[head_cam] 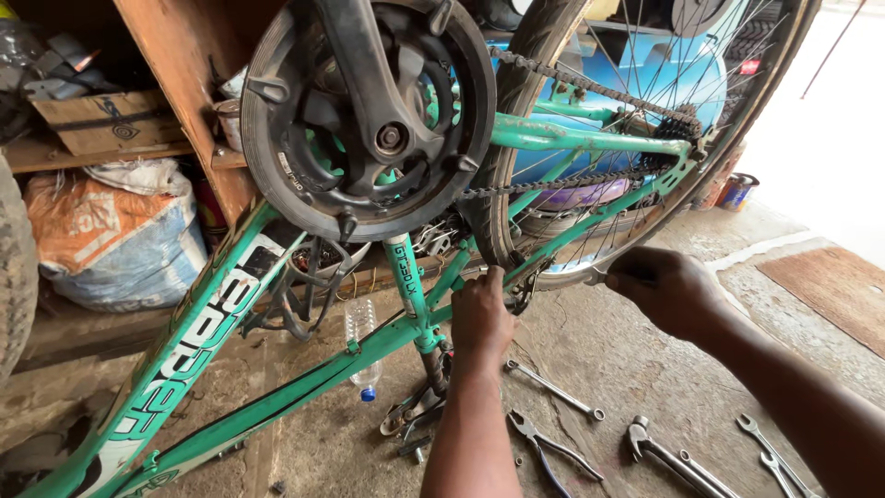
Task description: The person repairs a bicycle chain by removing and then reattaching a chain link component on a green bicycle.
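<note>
At frame centre, the green bicycle frame stood upside down, crankset uppermost, so the rear wheel and chain were free to reach. Left hand was closed around the frame tube beside the tyre, apparently to steady it. Right hand, at 3 o'clock from the left, was clenched on a slim metal tool pointed toward the wheel. Spanners and pliers lay on the concrete floor at 6 o'clock, within reach.

One bicycle, two hands, four wrenches.
</note>
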